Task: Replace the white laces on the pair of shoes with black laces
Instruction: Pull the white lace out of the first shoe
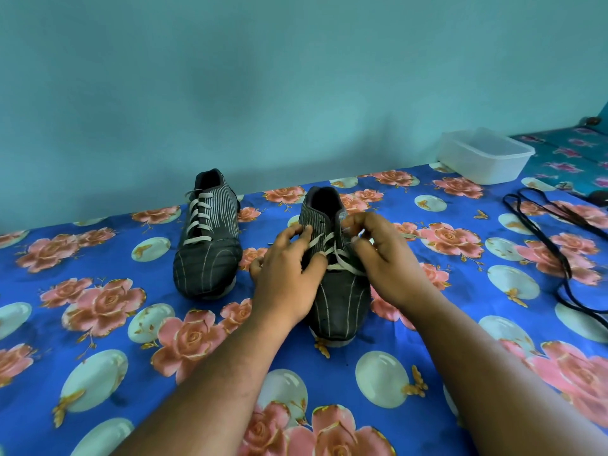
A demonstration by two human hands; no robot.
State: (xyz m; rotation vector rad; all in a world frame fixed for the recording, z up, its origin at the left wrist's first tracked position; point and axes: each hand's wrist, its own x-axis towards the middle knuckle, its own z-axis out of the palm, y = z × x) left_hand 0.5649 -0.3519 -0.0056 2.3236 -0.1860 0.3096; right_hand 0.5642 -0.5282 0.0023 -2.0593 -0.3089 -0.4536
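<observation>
On my far left the blue floral sheet [98, 291] runs back to a plain teal wall [263, 77]. Next I see the left shoe [208, 238], dark with pale stripes, standing upright on the sheet with its toe towards me and its white lace [197, 222] fully threaded in neat bars across the eyelets; nothing touches it. Just beside it my left hand [286, 271] lies over the near side of the right shoe [339, 291], fingers curled, thumb and forefinger pinching a strand of that shoe's white lace [335, 255]. The right shoe also stands upright, toe towards me, and its lace looks loosened, crossing unevenly over the tongue. My right hand [385, 258] is on the shoe's other side, fingers bent inward and nipping the same lace near the upper eyelets, so both hands are closed on the lace with the shoe between them. Further right and back, against the wall, sits a white plastic tub [483, 156]. At the right edge the black laces [559, 241] lie in loose loops on the sheet, well apart from both shoes and hands.
</observation>
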